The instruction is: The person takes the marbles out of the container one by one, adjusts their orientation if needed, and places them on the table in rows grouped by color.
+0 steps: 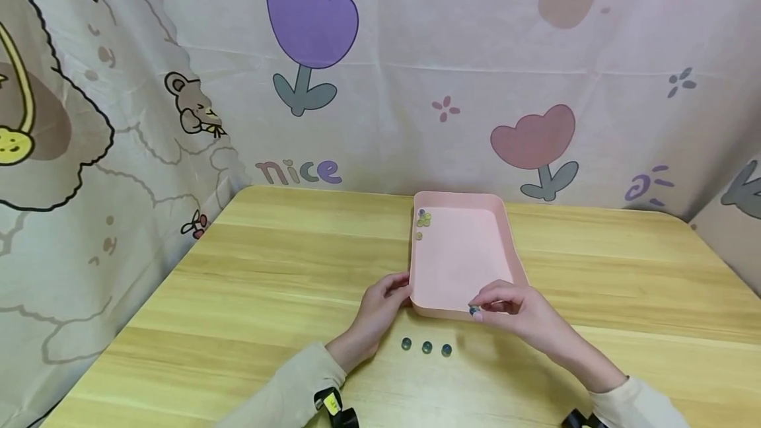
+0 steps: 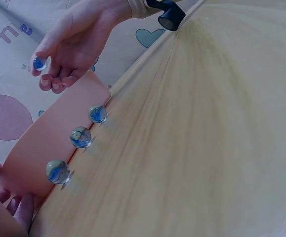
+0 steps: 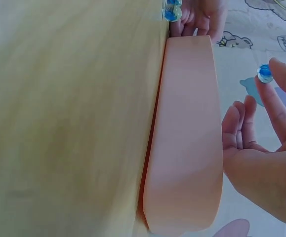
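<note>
My right hand (image 1: 523, 312) pinches a clear glass marble with blue in it (image 3: 265, 73) between thumb and index finger, over the front rim of a pink tray (image 1: 460, 256). The other fingers of that hand are loosely bent. At the tray's front left corner my left hand (image 1: 380, 309) holds the wall with its fingers and thumb. Three more marbles stand in a spaced row on the table in front of the tray: a left one (image 1: 406, 343), a middle one (image 1: 427, 347) and a right one (image 1: 447, 350). Blue swirls show inside them in the left wrist view.
Several yellowish marbles (image 1: 424, 220) and a bluish one (image 1: 422, 213) lie along the tray's left wall toward the back. Beneath everything is a wood-grain table (image 1: 267, 296). A printed cloth (image 1: 404, 32) hangs behind and beside it.
</note>
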### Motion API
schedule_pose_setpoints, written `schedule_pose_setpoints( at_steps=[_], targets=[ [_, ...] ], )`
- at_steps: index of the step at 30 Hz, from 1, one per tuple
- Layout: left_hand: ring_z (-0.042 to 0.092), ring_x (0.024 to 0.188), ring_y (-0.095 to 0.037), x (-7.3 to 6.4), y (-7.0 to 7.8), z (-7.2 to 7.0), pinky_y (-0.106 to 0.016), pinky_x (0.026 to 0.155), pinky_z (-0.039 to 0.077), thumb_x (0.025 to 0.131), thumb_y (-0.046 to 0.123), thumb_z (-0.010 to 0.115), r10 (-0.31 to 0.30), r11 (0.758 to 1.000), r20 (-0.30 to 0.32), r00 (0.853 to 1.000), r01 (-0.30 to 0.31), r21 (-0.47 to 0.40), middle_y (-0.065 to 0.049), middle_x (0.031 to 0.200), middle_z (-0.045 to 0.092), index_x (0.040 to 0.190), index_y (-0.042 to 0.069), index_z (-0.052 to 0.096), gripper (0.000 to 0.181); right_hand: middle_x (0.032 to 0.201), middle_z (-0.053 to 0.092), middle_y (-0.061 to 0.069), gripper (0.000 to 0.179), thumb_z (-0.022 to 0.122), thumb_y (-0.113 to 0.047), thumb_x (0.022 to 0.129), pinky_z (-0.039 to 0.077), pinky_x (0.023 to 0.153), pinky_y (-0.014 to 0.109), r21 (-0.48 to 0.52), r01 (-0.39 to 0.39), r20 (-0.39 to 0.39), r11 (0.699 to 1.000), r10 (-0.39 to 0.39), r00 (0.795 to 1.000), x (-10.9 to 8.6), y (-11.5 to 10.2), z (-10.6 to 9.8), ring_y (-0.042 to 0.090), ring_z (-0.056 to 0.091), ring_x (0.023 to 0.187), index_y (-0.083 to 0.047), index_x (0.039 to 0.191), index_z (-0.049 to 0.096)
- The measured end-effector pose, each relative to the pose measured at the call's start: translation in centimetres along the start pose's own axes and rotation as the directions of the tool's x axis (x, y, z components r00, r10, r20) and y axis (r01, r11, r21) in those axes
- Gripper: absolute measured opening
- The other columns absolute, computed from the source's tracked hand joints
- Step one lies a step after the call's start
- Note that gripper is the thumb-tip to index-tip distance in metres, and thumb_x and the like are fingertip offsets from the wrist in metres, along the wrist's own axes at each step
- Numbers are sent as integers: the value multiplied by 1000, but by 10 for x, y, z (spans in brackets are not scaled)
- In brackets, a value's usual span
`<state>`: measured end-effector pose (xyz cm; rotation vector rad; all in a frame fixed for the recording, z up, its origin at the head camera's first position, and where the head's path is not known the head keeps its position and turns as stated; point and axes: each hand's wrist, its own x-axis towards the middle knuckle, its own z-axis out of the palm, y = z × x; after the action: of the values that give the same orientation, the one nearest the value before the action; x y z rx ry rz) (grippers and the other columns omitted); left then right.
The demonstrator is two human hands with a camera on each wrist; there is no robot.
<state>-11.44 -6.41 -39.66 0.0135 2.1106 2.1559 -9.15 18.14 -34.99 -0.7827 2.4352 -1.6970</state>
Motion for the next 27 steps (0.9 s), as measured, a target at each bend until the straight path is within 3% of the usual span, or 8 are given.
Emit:
schedule_pose_setpoints(
  at_steps=[6, 17, 27],
  targets=[
    [59, 106, -23, -4, -3, -2, -31, 92, 51, 97, 10, 56, -14, 1000, 1, 1000, 14, 1, -14, 119, 60, 129, -6, 54, 35, 99, 64, 2, 16, 70, -7, 88, 51, 73, 22, -3, -27, 20, 1000, 27, 999, -3, 0, 3, 12, 58, 85, 2, 100, 71],
    [59, 108, -24, 4, 3, -2, -31, 92, 51, 97, 11, 57, 5, 1000, 5, 1000, -5, -9, -15, 121, 59, 129, -6, 54, 36, 99, 65, 4, 15, 70, -7, 87, 51, 74, 22, -11, -30, 6, 999, 30, 1000, 2, -9, 2, 12, 58, 87, 0, 101, 71],
    [60, 103, -21, 4, 2, -2, -30, 90, 52, 97, 10, 56, -17, 1000, 7, 1000, 17, -4, -13, 116, 60, 129, -5, 55, 36, 99, 64, 5, 13, 72, -9, 86, 53, 75, 22, -96, -62, -34, 993, 59, 998, 2, -13, 6, 11, 60, 86, -3, 98, 72]
  ],
)
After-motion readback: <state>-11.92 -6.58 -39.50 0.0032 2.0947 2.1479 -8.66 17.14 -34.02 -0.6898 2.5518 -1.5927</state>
